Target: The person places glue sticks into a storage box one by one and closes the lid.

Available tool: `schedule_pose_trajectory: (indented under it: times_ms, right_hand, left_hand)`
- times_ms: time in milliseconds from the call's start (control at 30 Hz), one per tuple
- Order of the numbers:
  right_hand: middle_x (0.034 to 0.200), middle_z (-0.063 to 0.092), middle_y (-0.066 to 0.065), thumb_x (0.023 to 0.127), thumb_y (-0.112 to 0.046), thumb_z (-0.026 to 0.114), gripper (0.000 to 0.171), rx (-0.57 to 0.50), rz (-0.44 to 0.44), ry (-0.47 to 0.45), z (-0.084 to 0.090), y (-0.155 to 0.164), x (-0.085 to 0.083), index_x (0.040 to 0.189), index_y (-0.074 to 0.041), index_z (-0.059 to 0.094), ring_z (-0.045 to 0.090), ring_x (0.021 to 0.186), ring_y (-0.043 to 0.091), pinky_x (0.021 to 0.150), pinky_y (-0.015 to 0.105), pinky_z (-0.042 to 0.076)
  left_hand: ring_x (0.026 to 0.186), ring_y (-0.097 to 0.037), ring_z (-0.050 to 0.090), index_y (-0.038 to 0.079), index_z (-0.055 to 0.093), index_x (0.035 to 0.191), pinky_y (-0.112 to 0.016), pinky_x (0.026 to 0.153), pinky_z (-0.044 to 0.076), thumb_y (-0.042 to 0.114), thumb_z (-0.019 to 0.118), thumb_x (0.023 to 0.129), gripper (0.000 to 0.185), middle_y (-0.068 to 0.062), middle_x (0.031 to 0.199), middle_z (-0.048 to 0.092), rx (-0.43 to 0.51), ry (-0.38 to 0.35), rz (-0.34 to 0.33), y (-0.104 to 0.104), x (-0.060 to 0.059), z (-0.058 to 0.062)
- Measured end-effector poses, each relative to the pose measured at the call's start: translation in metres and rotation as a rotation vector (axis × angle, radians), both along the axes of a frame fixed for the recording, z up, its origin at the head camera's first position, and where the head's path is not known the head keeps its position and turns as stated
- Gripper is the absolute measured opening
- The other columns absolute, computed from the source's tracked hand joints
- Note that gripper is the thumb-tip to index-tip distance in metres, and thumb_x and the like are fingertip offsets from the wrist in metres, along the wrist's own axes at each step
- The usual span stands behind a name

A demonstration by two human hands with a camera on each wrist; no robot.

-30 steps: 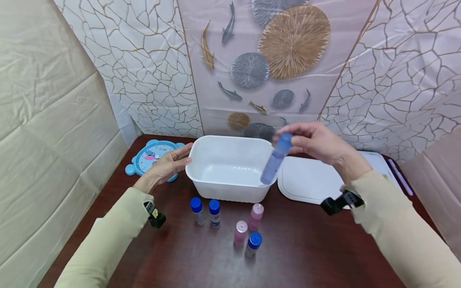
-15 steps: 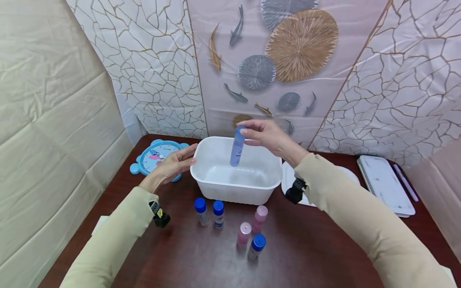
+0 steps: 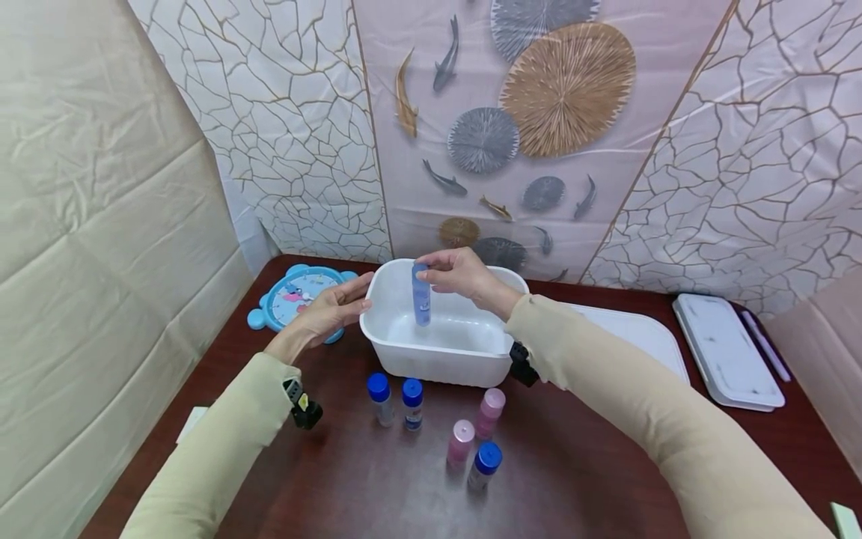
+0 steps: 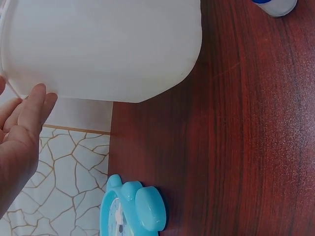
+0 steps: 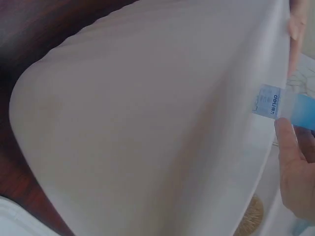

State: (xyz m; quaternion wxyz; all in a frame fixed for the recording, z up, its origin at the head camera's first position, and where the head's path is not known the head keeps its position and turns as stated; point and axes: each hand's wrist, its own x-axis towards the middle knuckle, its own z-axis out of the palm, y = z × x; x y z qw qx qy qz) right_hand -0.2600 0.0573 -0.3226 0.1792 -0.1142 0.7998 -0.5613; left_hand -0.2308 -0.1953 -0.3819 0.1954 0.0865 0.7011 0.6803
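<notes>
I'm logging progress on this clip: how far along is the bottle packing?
Just begun. The white tub looks empty, its lid lying off to the side. The right hand holds the first blue bottle upright inside the tub, not yet set down; the left hand rests against the tub's side. Five bottles, three blue-capped and two pink, wait on the table.

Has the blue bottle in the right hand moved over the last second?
Yes. The blue bottle went from the tub's right rim leftward, now inside near its left wall.
</notes>
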Motion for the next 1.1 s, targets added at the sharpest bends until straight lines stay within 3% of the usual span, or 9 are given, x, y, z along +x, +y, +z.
schedule_pose_trajectory:
  times_ms: [367,700,867,1100]
  right_hand:
    - [0.116,0.065,0.014,0.089,-0.011,0.065,0.031,0.074,0.037,-0.012,-0.021,-0.011,-0.003,0.119,-0.004,0.064,0.061,0.109,0.024,0.089,0.033,0.053]
    - [0.117,0.064,0.013,0.089,-0.010,0.065,0.032,0.080,0.070,-0.017,-0.027,-0.023,-0.003,0.120,-0.004,0.064,0.061,0.109,0.024,0.088,0.032,0.053]
    - [0.116,0.065,0.013,0.089,-0.010,0.065,0.031,0.082,0.055,-0.016,-0.028,-0.026,-0.003,0.119,-0.005,0.064,0.062,0.109,0.024,0.088,0.031,0.053]
    - [0.115,0.065,0.012,0.089,-0.011,0.065,0.031,0.086,0.020,-0.020,-0.034,-0.030,-0.007,0.120,-0.006,0.064,0.062,0.107,0.022,0.089,0.030,0.053]
  left_hand:
    - [0.139,-0.029,0.031,0.011,0.023,0.150,-0.048,0.109,0.032,0.009,0.051,0.097,0.060,-0.011,0.154,0.027,0.003,-0.014,-0.009,-0.001,-0.001,-0.001]
    - [0.139,-0.029,0.031,0.013,0.024,0.150,-0.046,0.108,0.033,0.010,0.052,0.097,0.061,-0.009,0.154,0.026,-0.011,-0.006,-0.016,0.000,0.002,0.003]
    - [0.138,-0.028,0.034,0.014,0.027,0.150,-0.046,0.108,0.033,0.009,0.052,0.096,0.059,-0.008,0.153,0.029,-0.012,-0.016,0.005,0.000,0.001,0.002]
    - [0.138,-0.030,0.032,0.014,0.023,0.150,-0.046,0.108,0.034,0.011,0.053,0.096,0.062,-0.009,0.154,0.027,-0.018,0.001,-0.014,-0.001,0.002,0.000]
